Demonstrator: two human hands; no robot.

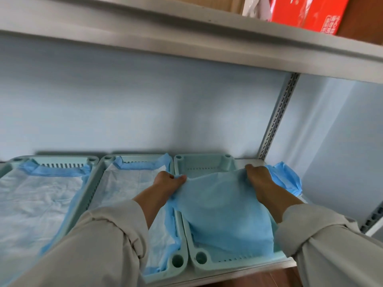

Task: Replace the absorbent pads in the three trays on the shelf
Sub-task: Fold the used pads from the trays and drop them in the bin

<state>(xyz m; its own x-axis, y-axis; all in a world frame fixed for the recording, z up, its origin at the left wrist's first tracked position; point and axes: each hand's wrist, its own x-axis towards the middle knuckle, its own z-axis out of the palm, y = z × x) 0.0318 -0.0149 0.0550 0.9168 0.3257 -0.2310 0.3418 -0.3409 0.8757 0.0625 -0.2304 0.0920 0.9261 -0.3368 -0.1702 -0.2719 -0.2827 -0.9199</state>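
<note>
Two beige sleeves point(107, 241) are seen nearest the camera, reaching forward over the shelf board point(275, 267). Ahead of them, a blue pad point(223, 208) is held spread above the right tray point(204, 264), blue side up, its near edge sagging into that tray. One far corner is pinched by the left hand point(165, 181), clenched on the fabric at the right tray's left rim; the other far corner is gripped by the right hand point(258, 176), closed on it near the same tray's far right corner. More crumpled blue material point(288, 177) is seen just right of the right tray. Left of it, the middle tray point(175, 264) is lined with a pad point(132, 183), white side up, and beyond that the left tray point(62, 159) is lined likewise. Farther back and above, a red box point(308, 13) is seen on the upper shelf point(186, 36).
</note>
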